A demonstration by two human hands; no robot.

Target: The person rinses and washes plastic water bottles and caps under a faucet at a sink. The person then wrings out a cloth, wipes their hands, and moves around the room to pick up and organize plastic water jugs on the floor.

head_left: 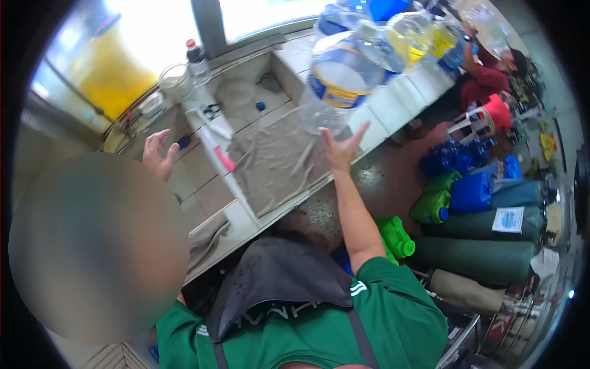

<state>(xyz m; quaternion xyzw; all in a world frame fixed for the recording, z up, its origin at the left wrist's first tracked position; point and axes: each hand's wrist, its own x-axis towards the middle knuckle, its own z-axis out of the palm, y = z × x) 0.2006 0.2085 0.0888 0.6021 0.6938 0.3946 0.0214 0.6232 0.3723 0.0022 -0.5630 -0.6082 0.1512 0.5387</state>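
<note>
My right hand [344, 149] is open, thumb and fingers spread, over the counter's front edge. Just beyond its fingertips stands a large clear plastic bottle [344, 77] with a blue and yellow label; I cannot tell whether they touch. A wet grey cloth [276, 160] lies spread on the tiled counter, left of that hand. Over the tiled basin at the left is my left hand [158, 155], fingers apart and slightly curled, with nothing in it. A round blur hides most of the left forearm. Between the hands, a pink-ended object [225, 158] rests on the basin divider.
More clear bottles [409, 37] crowd the counter's far right. A second basin [252, 92], a white bucket [175, 83] and an orange-capped bottle [196, 61] are at the back. Green jugs [433, 200], blue jugs [472, 192] and grey-green cylinders [479, 257] fill the right floor. A person in red [482, 86] is beyond.
</note>
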